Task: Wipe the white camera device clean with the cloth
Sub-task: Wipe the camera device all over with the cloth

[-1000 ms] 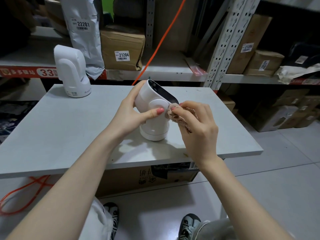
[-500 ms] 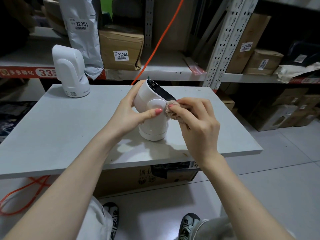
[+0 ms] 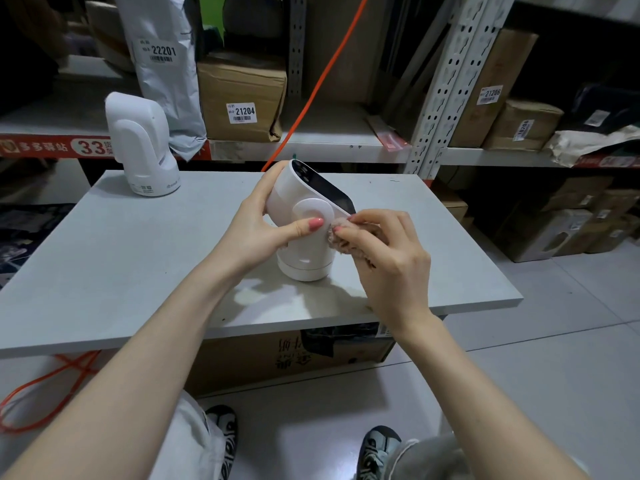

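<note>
Standing at the grey table's (image 3: pixel 104 271) far left corner, a second white camera (image 3: pixel 142 147); at centre we see the left hand (image 3: pixel 263 230) grasping the white camera device (image 3: pixel 304 216) — base on the table — while the right hand (image 3: pixel 384 258) pinches the cloth (image 3: pixel 346 233) against its side.

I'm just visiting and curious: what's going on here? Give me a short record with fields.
Activity: a person wipes a white camera device that stands on a grey table
Left hand: grips the device's head, thumb on its round side disc
Right hand: pinches a pinkish cloth against the device's right side
Also on table: a second white device, at the far left corner
Behind: shelves with a labelled cardboard box
</note>
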Demonstrator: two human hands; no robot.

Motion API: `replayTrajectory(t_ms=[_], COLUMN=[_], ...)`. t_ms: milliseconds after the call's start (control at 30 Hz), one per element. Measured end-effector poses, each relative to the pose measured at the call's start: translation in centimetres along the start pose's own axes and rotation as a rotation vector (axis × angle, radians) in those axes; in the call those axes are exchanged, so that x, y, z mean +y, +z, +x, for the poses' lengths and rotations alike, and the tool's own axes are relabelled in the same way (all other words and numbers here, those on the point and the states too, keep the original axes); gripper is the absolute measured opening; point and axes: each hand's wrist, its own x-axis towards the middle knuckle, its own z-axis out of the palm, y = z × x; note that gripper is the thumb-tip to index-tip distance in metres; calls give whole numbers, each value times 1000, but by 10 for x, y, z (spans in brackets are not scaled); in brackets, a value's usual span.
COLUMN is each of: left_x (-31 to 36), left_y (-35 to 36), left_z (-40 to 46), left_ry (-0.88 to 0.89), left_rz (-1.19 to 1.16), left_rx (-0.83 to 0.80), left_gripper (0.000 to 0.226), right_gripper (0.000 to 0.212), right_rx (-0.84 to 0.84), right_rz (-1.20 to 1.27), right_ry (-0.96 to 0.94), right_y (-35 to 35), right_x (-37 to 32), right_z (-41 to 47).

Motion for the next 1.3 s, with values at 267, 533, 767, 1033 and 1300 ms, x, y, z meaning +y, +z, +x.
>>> replayTrajectory(t_ms=[267, 533, 767, 1033, 1300], left_x=[1, -1, -2, 0, -2], left_y=[1, -1, -5, -2, -5], left_z=[0, 1, 2, 0, -1], left_ry=[25, -2, -67, -33, -59], left_rz=[-1, -38, -53, -58, -41], left_rx=[-15, -25, 15, -11, 19], left_gripper=[71, 73, 75, 71, 78], right_gripper=[8, 9, 11, 29, 31], right_rx=[85, -51, 40, 60, -32], right_rz=[60, 7, 34, 158, 152], right_ry=[66, -58, 19, 116, 112], right_y=[2, 6, 6, 9, 13], right_x=[-5, 4, 4, -1, -8], right_z=[10, -20, -1, -8, -19])
